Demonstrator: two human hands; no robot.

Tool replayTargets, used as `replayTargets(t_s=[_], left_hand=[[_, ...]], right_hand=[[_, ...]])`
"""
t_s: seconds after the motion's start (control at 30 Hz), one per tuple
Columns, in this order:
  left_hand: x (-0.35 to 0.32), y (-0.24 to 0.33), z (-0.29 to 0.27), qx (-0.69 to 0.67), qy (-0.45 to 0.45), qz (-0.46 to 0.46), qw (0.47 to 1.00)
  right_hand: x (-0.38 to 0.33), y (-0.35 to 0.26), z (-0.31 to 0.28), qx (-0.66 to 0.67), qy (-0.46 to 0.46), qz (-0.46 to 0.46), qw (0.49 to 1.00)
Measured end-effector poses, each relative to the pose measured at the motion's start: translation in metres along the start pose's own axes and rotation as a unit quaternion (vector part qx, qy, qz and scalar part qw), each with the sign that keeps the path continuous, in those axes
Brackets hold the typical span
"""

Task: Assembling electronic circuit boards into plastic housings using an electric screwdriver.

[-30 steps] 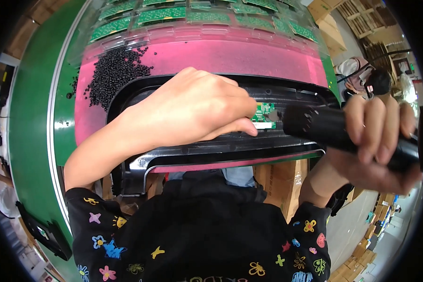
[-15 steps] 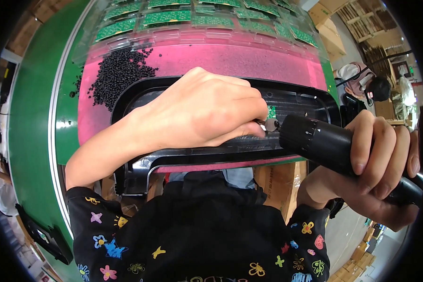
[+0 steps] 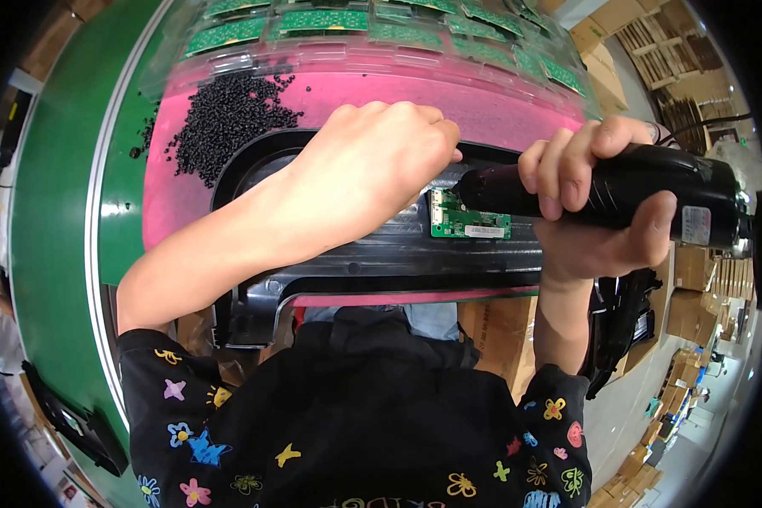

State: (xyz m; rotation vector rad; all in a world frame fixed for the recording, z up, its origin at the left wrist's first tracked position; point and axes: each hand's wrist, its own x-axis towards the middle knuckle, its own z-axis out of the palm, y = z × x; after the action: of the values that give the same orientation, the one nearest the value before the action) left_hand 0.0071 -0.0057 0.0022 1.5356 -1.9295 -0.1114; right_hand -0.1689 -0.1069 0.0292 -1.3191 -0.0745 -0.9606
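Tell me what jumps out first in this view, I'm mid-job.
The right hand grips a black power screwdriver at centre right, its tip at a small green circuit board on a black plastic housing. The left hand presses beside it. A heap of black screws lies on the pink mat, upper left.

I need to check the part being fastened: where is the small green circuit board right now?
Right of centre in the head view, the circuit board lies on the black plastic housing, between the left hand and the screwdriver.
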Motion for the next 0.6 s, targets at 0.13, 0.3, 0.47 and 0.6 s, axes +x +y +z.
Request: replayTargets(t_s=[0.13,0.3,0.47,0.6], left_hand=[[-0.002,0.0,-0.001,-0.008,-0.007,-0.013,1.0],[-0.003,-0.001,-0.001,-0.017,-0.014,-0.021,1.0],[-0.004,-0.001,-0.004,-0.001,-0.016,-0.018,1.0],[-0.005,-0.003,-0.006,-0.026,-0.024,-0.011,0.999]], right_hand=[[0.001,0.009,-0.001,0.001,0.01,0.015,1.0],[0.007,0.015,0.001,0.011,-0.008,0.033,0.999],[0.023,0.019,0.002,0.029,-0.07,0.085,0.994],[0.021,0.02,0.012,-0.124,-0.053,0.089,0.987]])
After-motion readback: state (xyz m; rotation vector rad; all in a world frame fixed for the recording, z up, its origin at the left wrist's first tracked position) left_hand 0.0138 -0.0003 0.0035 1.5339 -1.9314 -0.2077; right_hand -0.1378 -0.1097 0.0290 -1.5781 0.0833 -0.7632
